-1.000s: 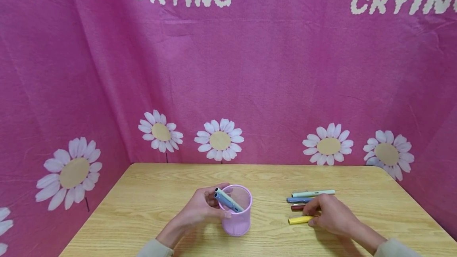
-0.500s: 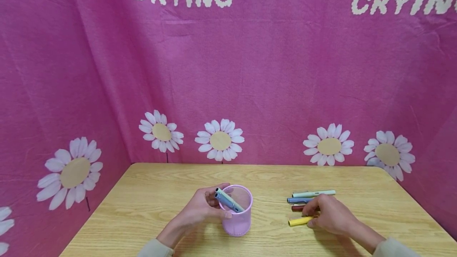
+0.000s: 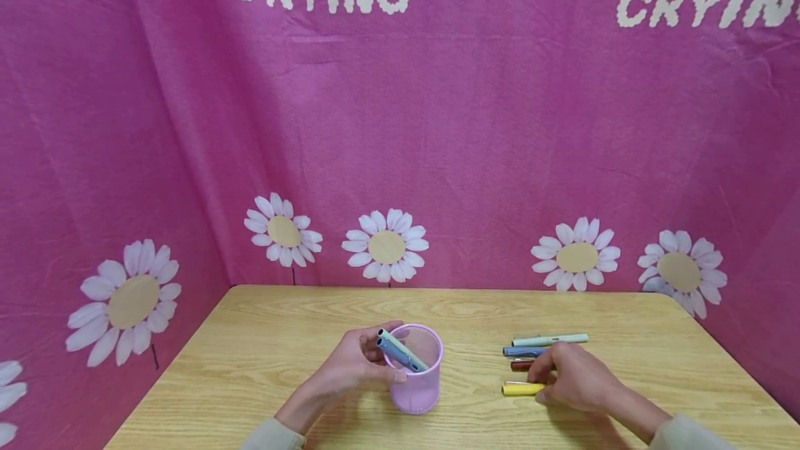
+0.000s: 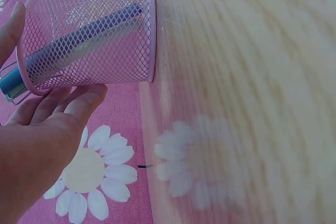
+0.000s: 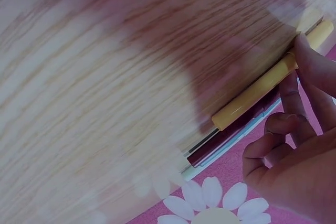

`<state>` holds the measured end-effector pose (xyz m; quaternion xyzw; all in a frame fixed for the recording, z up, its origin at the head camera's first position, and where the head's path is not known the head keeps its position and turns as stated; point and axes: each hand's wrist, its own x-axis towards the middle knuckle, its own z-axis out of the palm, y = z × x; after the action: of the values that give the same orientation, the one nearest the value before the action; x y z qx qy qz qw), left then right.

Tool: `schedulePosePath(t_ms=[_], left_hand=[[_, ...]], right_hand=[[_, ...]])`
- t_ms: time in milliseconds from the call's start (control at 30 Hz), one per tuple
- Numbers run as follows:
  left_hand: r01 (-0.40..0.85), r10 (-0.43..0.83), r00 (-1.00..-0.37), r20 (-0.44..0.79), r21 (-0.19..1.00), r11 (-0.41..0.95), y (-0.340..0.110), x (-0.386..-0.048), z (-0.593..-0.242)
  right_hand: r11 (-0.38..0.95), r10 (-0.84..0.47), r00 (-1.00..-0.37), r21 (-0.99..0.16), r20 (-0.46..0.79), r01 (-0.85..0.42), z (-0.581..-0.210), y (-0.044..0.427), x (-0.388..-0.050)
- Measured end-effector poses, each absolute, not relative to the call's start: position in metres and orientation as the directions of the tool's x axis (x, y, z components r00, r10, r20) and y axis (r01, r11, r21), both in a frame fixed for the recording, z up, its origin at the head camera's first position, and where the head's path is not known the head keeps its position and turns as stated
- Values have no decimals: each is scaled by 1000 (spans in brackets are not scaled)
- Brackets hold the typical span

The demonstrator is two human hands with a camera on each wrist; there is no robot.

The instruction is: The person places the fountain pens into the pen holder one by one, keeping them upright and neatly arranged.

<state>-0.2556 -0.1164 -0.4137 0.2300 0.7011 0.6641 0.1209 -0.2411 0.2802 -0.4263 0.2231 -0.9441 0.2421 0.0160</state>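
A pink mesh pen holder (image 3: 415,391) stands upright on the table. My left hand (image 3: 350,360) grips it near the rim, thumb on the near side and fingers on the far side. Two pens, one blue (image 3: 395,353) and one pale green, lean inside it toward that hand. My right hand (image 3: 578,377) pinches a yellow pen (image 5: 257,90) between thumb and fingers, low at the table surface. Just beyond it lie a dark red pen (image 3: 520,364), a blue pen (image 3: 523,351) and a pale green pen (image 3: 550,340), the first two partly hidden by the hand.
The wood-grain table (image 3: 281,318) runs back to a pink cloth backdrop (image 3: 475,123) printed with daisies and white lettering. The cloth also hangs along the left and right sides. Bare tabletop lies between the pen holder and the loose pens.
The yellow pen has shifted slightly left and toward me and turned level in my right hand, its clip now showing. My left hand and the pen holder stay put.
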Motion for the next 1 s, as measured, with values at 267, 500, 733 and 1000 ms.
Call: schedulePosePath(t_ms=[267,500,733,1000], left_hand=[[150,472,-874,113,988,43,-117,-257,-413],[160,479,-869,121,986,40,-118,-258,-415],[168,488,-862,140,986,14,-117,-258,-415],[165,489,-862,137,986,15,-118,-257,-415]], right_hand=[[779,-421,-897,-452,135,-434,-422,277,-239],[752,-455,-877,-461,155,-472,-414,270,-238],[718,-436,-887,-535,152,-445,-406,262,-238],[641,-435,-872,-602,227,-476,-402,255,-236]])
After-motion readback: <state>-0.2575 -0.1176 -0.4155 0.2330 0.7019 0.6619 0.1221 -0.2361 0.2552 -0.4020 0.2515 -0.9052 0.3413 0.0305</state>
